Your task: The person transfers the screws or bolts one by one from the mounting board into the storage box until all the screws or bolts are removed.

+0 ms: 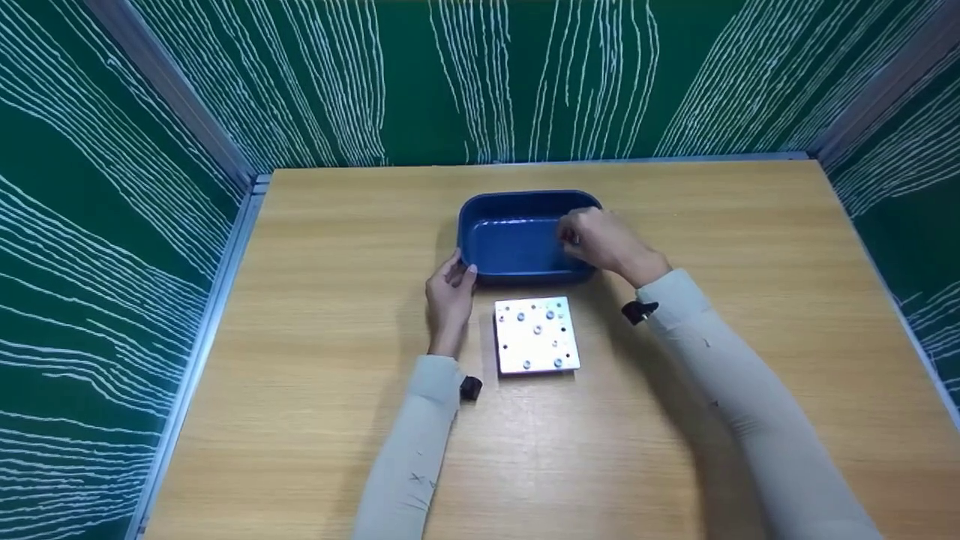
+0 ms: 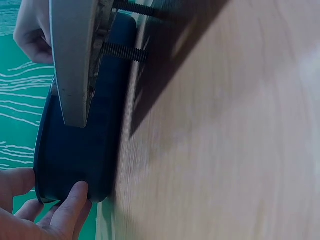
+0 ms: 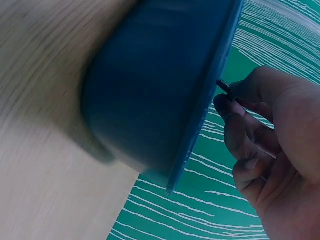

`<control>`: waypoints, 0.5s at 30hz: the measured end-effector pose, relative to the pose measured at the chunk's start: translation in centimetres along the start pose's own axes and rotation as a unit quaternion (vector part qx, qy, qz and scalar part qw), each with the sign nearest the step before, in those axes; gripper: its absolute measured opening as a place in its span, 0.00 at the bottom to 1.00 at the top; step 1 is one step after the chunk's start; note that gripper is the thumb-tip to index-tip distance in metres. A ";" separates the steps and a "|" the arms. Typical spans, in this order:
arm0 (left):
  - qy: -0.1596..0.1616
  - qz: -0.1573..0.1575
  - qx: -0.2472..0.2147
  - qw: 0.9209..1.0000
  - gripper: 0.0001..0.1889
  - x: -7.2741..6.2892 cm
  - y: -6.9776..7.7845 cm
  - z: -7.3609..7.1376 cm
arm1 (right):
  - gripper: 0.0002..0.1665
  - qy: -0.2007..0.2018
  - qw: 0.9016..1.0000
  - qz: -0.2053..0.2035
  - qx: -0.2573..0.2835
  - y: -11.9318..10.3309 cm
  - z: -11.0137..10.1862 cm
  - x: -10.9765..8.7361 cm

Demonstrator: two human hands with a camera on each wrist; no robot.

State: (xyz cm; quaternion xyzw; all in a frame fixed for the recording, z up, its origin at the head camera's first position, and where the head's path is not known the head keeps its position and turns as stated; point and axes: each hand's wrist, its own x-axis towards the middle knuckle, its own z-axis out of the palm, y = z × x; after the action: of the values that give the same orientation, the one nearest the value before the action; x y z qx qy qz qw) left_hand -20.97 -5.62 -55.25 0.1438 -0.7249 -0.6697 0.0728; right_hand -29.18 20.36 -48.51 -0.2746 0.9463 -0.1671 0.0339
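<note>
Near the middle of the pale wood-grain desk [image 1: 300, 412], a dark blue rectangular tray with rounded corners [image 1: 510, 247] sits open side up. Just below it in the head view, on the wearer's side and apart from it, is a square silver metal plate [image 1: 536, 343]. Its upper face carries several small dark holes and a number of round metal fittings. Left wrist view: threaded metal bolts [image 2: 125, 52] project from the plate's underside, and a shadow falls on the desk beside them.

Left hand [image 1: 450, 300]: grips the tray at its near left corner, thumb and fingers bent around the wall and rim.

Right hand [image 1: 600, 238]: over the tray's right end, thumb and forefinger pinching a small dark threaded screw [image 3: 224, 86], remaining fingers curled inward. Right wrist view: screw tip lies close to the tray rim; cannot tell whether they touch.

Both arms wear light grey sleeves [image 1: 750, 397], with a small black device [image 1: 471, 388] at each wrist. Behind the desk: green panels with wavy white lines [image 1: 480, 82], joined at the corners by grey posts [image 1: 174, 90].
</note>
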 end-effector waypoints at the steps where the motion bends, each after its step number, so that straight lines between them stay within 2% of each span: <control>1: 0.000 0.000 0.001 1.000 0.25 0.0 0.0 0.0 | 0.13 -0.003 1.000 0.001 0.000 0.1 0.1 0.1; 7: -0.001 0.009 0.023 1.000 0.25 -0.1 -0.1 -0.1 | 0.13 -0.014 1.000 -0.004 -0.007 0.3 0.3 0.6; 15: -0.004 0.009 0.023 1.000 0.25 0.0 0.0 -0.1 | 0.10 -0.020 0.999 -0.031 -0.009 0.4 0.3 1.5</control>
State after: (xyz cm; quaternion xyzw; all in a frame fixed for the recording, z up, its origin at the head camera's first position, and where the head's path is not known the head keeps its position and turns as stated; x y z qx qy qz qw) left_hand -20.91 -5.70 -55.20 0.1369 -0.7417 -0.6525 0.0726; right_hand -30.64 19.75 -48.92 -0.3078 0.9378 -0.1542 0.0451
